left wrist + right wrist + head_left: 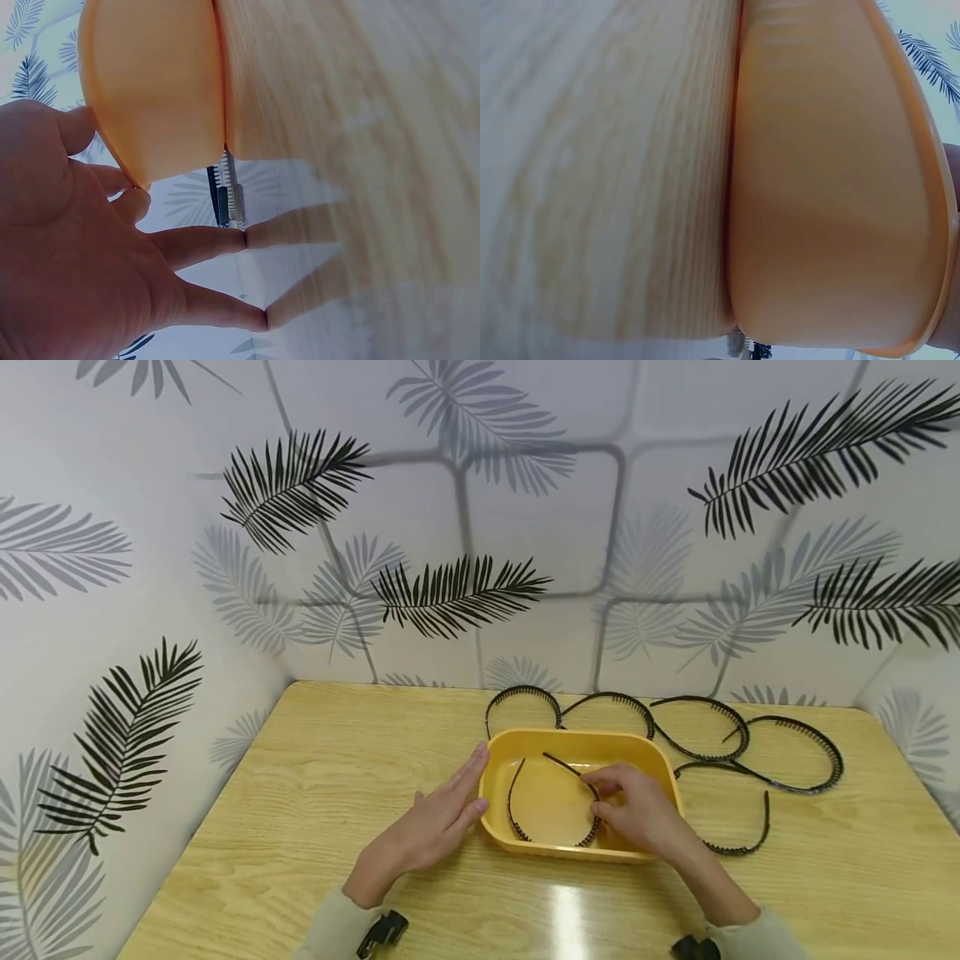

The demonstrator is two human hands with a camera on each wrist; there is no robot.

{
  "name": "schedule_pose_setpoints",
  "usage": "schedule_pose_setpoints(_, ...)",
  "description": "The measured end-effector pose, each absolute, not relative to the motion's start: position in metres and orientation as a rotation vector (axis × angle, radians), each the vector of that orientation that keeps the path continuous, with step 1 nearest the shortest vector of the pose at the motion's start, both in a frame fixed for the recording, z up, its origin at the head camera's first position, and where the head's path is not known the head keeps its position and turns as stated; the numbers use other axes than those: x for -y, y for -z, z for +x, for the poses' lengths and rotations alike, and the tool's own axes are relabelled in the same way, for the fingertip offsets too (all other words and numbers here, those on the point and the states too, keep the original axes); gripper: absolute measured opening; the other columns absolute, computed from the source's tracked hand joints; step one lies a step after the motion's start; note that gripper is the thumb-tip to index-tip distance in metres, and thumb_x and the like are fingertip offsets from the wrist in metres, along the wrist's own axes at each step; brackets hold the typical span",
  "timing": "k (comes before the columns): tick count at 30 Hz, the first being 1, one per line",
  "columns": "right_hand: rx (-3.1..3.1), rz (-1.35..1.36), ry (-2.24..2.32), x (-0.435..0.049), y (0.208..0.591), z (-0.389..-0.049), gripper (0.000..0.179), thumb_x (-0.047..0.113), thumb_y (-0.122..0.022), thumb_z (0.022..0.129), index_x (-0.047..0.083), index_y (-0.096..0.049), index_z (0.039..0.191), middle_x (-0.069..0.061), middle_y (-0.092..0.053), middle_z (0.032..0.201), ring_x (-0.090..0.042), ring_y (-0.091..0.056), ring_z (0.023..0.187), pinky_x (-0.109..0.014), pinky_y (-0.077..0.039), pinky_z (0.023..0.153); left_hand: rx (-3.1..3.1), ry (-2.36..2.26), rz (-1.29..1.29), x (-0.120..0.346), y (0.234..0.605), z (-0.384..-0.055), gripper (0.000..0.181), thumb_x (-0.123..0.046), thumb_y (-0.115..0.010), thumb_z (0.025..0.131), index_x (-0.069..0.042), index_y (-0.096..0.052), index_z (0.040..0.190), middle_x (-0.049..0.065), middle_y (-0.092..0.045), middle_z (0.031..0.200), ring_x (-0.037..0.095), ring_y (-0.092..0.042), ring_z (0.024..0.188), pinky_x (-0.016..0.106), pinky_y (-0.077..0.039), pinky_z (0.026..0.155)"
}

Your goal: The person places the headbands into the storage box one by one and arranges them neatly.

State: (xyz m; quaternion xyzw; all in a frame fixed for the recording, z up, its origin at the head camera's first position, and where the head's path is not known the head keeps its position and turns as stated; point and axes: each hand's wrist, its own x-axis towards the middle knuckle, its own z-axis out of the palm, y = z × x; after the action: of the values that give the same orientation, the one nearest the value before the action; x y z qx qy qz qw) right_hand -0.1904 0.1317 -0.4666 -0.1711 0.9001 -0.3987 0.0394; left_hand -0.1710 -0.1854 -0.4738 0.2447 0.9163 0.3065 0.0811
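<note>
A black toothed headband is inside the yellow plastic basin, its ends pointing to the back and its lowest curve hidden by the front wall. My right hand reaches over the basin's right side and pinches one arm of the headband between thumb and fingers. At the basin's left end, my left hand rests against the rim with fingers extended. In the left wrist view its thumb and some fingertips touch the basin wall, while other fingertips rest on the table.
Behind the basin, black headbands lie in a row on the wooden table. More overlap to the right, including a large headband and a headband close to my right forearm. A leaf-patterned wall borders the table's back edge.
</note>
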Motion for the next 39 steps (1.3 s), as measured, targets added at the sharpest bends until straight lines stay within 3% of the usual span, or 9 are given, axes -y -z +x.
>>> schedule_pose_setpoints(7,-2.766,-0.487,1.252,-0.131,0.467,-0.19,0.032,0.0,-0.077,0.088,0.004,-0.075,0.12,-0.017,-0.067,0.123,-0.035,-0.066,0.106,-0.049,-0.056,0.084,-2.743,-0.916,0.744,0.186,0.474,-0.171,0.066,-0.038,-0.036,0.113,-0.024,0.001,0.167,-0.007,0.002,0.172,0.026,-0.015,0.155,0.091,-0.013,0.096)
schedule_pose_setpoints(13,-2.765,-0.46,1.311,-0.129,0.468,-0.189,0.034,-0.001,-0.075,0.09,0.004,-0.073,0.123,-0.018,-0.067,0.121,-0.036,-0.067,0.107,-0.038,-0.057,0.074,-2.746,-0.913,0.739,0.188,0.475,-0.17,0.066,-0.038,-0.036,0.113,-0.022,-0.001,0.167,-0.006,0.001,0.172,0.028,-0.017,0.154,0.091,-0.013,0.095)
schedule_pose_setpoints(23,-2.68,-0.555,1.593,-0.133,0.467,-0.19,0.032,-0.006,-0.072,0.091,-0.002,-0.071,0.123,-0.019,-0.069,0.123,-0.037,-0.069,0.106,-0.034,-0.06,0.08,-2.757,-0.919,0.75,0.188,0.476,-0.169,0.066,-0.038,-0.035,0.113,-0.023,0.0,0.167,-0.009,0.0,0.171,0.02,-0.014,0.155,0.089,-0.013,0.098)
schedule_pose_setpoints(30,-2.547,-0.565,1.71,-0.14,0.439,-0.191,0.032,0.001,-0.069,0.097,-0.001,-0.068,0.129,-0.022,-0.065,0.131,-0.035,-0.069,0.107,-0.027,-0.059,0.079,-2.759,-0.904,0.771,0.186,0.474,-0.171,0.066,-0.038,-0.035,0.113,-0.021,-0.001,0.167,-0.005,-0.001,0.172,0.021,-0.014,0.155,0.09,-0.014,0.096)
schedule_pose_setpoints(36,-2.53,-0.631,1.716,-0.139,0.402,-0.204,0.032,0.008,-0.066,0.101,0.001,-0.066,0.132,-0.02,-0.064,0.133,-0.026,-0.07,0.102,-0.03,-0.059,0.081,-2.765,-0.89,0.76,0.186,0.474,-0.172,0.066,-0.038,-0.035,0.113,-0.021,-0.001,0.167,-0.007,0.0,0.172,0.023,-0.016,0.155,0.09,-0.015,0.096)
schedule_pose_setpoints(39,-2.536,-0.675,1.717,-0.134,0.391,-0.215,0.032,0.007,-0.065,0.101,0.001,-0.066,0.133,-0.018,-0.063,0.134,-0.029,-0.068,0.106,-0.032,-0.06,0.08,-2.763,-0.887,0.759,0.186,0.474,-0.172,0.066,-0.038,-0.035,0.113,-0.022,0.0,0.167,-0.008,0.001,0.172,0.025,-0.016,0.154,0.09,-0.015,0.095)
